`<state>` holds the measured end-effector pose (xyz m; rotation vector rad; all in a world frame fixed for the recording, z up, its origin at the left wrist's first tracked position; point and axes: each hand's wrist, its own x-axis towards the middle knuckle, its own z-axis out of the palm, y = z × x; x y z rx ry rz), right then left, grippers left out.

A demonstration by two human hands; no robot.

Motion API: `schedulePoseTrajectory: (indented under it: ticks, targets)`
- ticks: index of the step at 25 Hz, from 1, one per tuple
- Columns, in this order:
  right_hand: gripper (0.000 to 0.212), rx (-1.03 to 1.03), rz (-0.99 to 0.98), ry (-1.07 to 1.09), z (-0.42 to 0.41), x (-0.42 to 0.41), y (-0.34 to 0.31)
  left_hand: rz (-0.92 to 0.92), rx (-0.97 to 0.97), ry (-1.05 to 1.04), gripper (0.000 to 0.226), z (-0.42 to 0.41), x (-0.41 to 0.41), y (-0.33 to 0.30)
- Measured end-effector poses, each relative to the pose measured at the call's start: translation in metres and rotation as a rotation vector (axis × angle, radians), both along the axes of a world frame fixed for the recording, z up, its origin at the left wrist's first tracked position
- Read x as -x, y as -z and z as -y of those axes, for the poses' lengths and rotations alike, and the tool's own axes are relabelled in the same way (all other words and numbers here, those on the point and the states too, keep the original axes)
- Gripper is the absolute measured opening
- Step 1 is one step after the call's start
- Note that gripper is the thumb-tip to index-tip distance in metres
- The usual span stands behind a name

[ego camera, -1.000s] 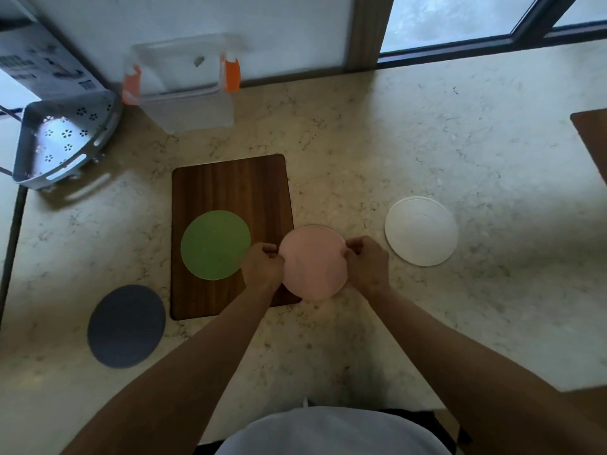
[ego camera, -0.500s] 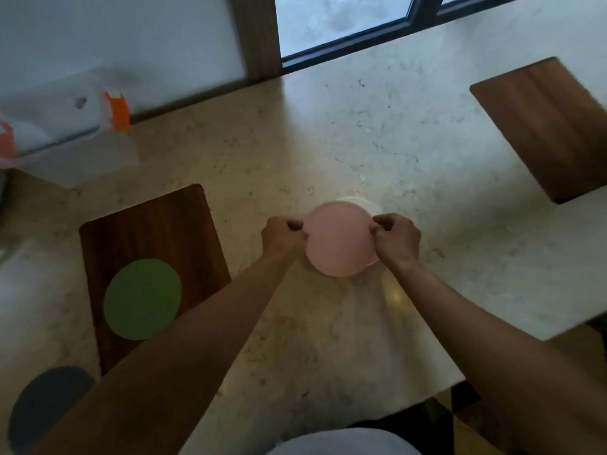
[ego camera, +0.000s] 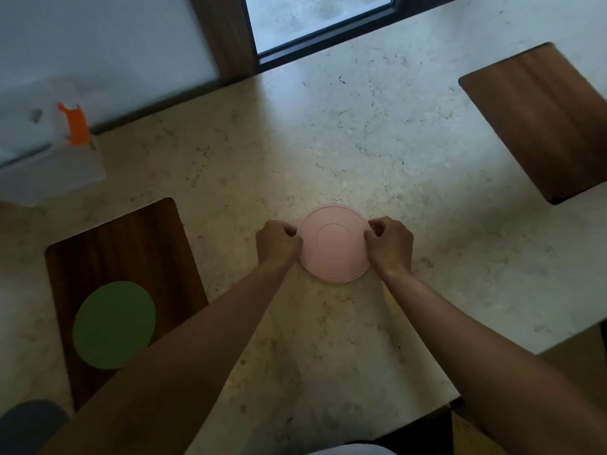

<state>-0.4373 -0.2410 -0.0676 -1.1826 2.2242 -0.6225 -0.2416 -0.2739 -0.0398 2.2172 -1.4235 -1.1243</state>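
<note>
Left hand [ego camera: 277,239] and right hand [ego camera: 391,244] pinch the pink plate [ego camera: 333,246] edgewise.
Central on the countertop [ego camera: 328,142], pale rim [ego camera: 331,205] beneath.

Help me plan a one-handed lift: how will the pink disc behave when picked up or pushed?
Probably stiff: the pink disc looks flat and unbent while the left hand and right hand pinch opposite edges. Likely light, since fingertips alone hold it. Flat and thin, it should slide on the smooth countertop rather than roll or tip.
</note>
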Motion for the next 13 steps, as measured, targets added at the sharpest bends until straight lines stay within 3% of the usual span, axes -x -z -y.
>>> schedulePoseTrajectory:
  ticks: [5,13]
  targets:
    - [0.025,-0.070,-0.114,-0.022,-0.005,-0.004,0.004,0.133,0.043,0.100,0.013,-0.006,0.013,-0.001]
    - [0.015,-0.109,0.046,0.097,-0.001,-0.004,-0.009,0.005,-0.021,-0.117,0.018,-0.006,0.017,-0.004]
